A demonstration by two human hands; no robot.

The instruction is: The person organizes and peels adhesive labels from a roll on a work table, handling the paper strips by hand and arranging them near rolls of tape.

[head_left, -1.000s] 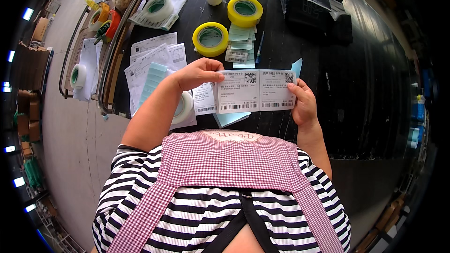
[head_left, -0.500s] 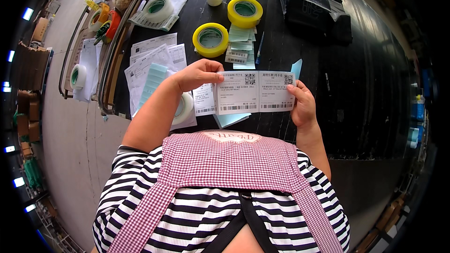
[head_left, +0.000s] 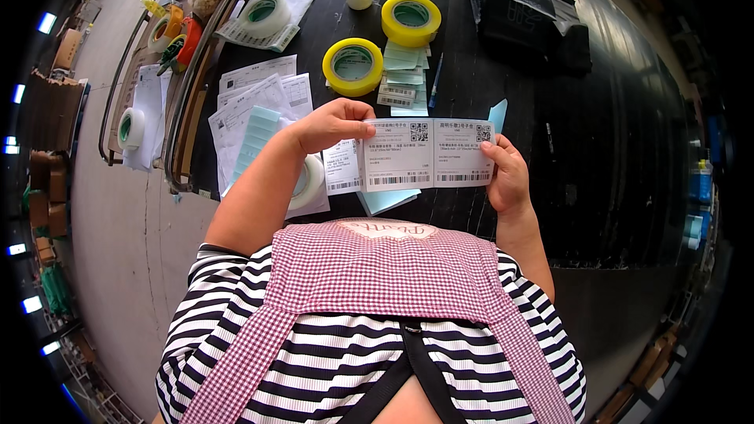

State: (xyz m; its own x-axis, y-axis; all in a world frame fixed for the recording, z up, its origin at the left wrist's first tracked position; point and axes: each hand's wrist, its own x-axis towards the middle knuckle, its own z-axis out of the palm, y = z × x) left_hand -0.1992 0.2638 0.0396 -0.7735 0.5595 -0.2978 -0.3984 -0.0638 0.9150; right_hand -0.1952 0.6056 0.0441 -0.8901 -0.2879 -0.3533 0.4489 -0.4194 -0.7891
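The label strip point(head_left: 428, 159) is stretched between the left hand point(head_left: 338, 124), which pinches its upper edge, and the right hand point(head_left: 509, 174), which pinches its right end. Beyond them, a yellow tape roll point(head_left: 353, 90) and a pen point(head_left: 435, 85) lie on the worktop point(head_left: 613, 149); black packages point(head_left: 514, 4) are farther beyond the right hand.

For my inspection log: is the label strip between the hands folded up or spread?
Spread: the label strip shows two printed faces side by side between left hand and right hand.

Labels point(head_left: 399, 159) white, black-printed; two tape rolls point(head_left: 352, 89) yellow; apron point(head_left: 381, 275) red-white checked; shirt point(head_left: 330, 361) black-white striped.
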